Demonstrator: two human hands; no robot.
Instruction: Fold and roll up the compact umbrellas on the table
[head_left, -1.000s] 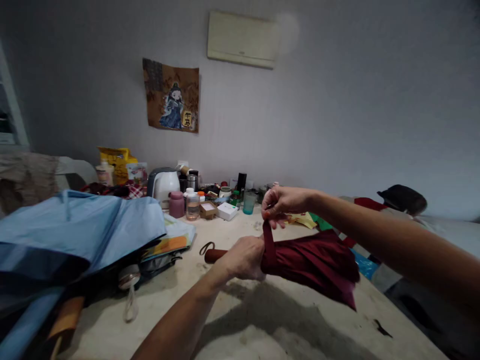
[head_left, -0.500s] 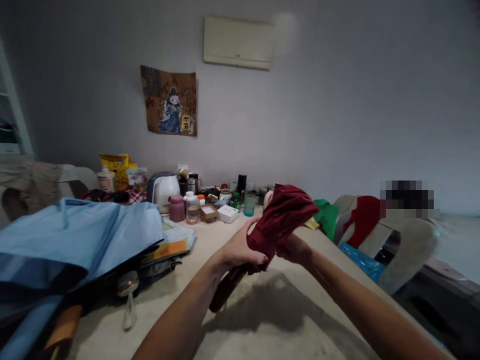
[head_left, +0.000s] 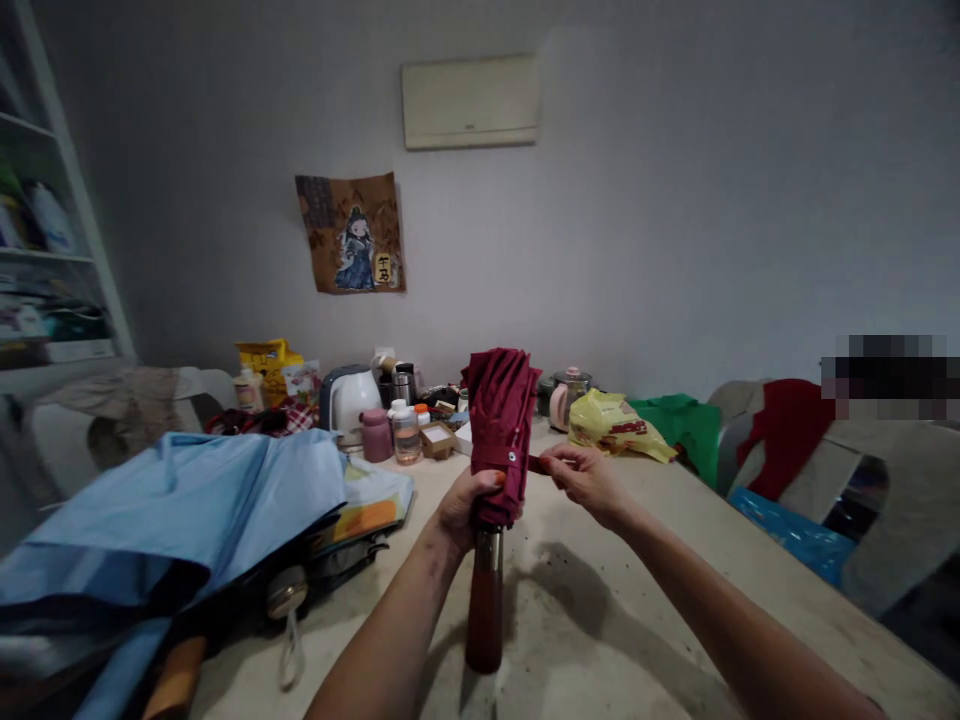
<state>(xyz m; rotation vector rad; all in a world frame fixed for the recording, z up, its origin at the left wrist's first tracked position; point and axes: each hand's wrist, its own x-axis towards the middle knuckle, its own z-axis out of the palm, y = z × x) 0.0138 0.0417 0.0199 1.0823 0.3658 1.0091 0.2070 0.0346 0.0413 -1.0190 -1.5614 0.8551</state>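
Now the umbrella [head_left: 499,420] is held upright over the tabletop [head_left: 600,620], while half a second ago it was tilted. Its folded, creased dark red cloth is gripped by the left hand [head_left: 466,505], just above a shiny metal collar and a smooth brown cylindrical handle [head_left: 485,610]. The thin strap [head_left: 538,464] is pinched by the right hand [head_left: 589,480].

- A lived-in room in a home.
- Far wall: an air conditioner [head_left: 470,102] high up, with a cartoon poster [head_left: 351,233] below it.
- Far end of the table [head_left: 585,620]: a kettle [head_left: 346,398], bottles [head_left: 406,435] and snack bags [head_left: 611,425] crowded together.
- Left: shelves [head_left: 45,255] of household goods.
- Right: clothes [head_left: 784,440] draped over a chair [head_left: 877,480].
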